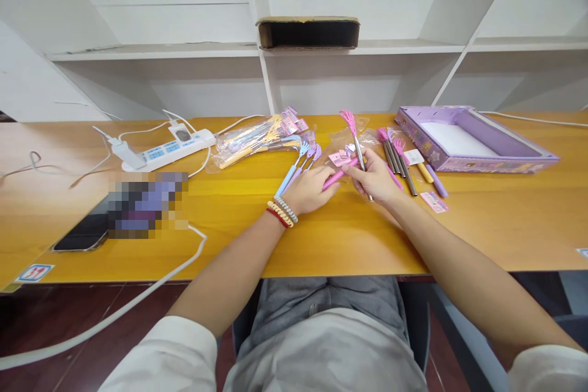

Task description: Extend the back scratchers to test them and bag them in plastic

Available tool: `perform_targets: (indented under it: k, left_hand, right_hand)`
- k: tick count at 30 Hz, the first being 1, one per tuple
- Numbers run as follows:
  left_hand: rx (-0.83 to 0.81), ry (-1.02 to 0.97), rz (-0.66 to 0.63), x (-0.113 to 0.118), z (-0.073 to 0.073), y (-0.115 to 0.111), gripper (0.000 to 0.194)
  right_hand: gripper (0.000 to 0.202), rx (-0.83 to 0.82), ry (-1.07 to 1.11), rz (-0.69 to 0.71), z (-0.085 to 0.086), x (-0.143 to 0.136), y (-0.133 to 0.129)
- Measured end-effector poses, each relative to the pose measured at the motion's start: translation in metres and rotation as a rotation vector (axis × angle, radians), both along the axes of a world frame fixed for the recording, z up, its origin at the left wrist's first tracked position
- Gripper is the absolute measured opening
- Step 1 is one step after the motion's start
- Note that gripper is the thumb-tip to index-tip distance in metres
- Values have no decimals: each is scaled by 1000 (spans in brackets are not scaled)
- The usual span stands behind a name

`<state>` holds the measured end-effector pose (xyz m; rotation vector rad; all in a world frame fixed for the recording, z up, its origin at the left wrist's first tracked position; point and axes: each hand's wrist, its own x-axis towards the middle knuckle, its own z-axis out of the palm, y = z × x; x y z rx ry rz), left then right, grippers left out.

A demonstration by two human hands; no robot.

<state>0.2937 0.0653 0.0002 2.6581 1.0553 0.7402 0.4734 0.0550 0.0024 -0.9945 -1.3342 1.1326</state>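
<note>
My right hand [374,177] is closed around the metal shaft of a back scratcher [357,141] with a pink hand-shaped head, held head upward. My left hand [312,190] pinches a pink tube-like handle [334,177], whose far end meets my right fingers. Beside my left hand lie blue and purple back scratchers [294,170]. Right of my right hand is a group of pink-headed back scratchers [399,156] with dark metal shafts. A clear plastic wrapper with pink cards [342,156] lies just behind my hands.
Bagged back scratchers [261,138] lie at the back. A purple box tray [473,141] stands at right, near a loose pink card [433,201]. At left are a power strip [169,150], cables and a phone [82,226]. A cardboard box [309,33] sits on the shelf.
</note>
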Motion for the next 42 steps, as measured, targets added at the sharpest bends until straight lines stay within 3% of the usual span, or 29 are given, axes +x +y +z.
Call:
perform_targets:
  k: [4,8,11,19,24,32,42]
  left_hand:
    - [26,-41,88,-2,-2,5,25]
    - [35,-59,219,-5,-2,10,27]
    - [19,-48,263,-7,-2,11,27]
    - [-3,-45,259,-6,-1,9,25]
    - [-27,-90,234,-9,3,8,29]
    - [1,-98,223,-9,2,9,31]
    - [1,-101,223,-8,1,8,32]
  right_hand:
    - [31,-65,-36,-66,0,5,4]
    - [52,3,-61,-175,2,14,6]
    - [53,74,-134,-227,4,22,6]
    - [60,217,-319,-224,1,33,2]
    - [44,290,-360,-225,-3,35,4]
    - [35,230,-354,-472,-2,41,15]
    - [35,174,-385,-476,-3,42,17]
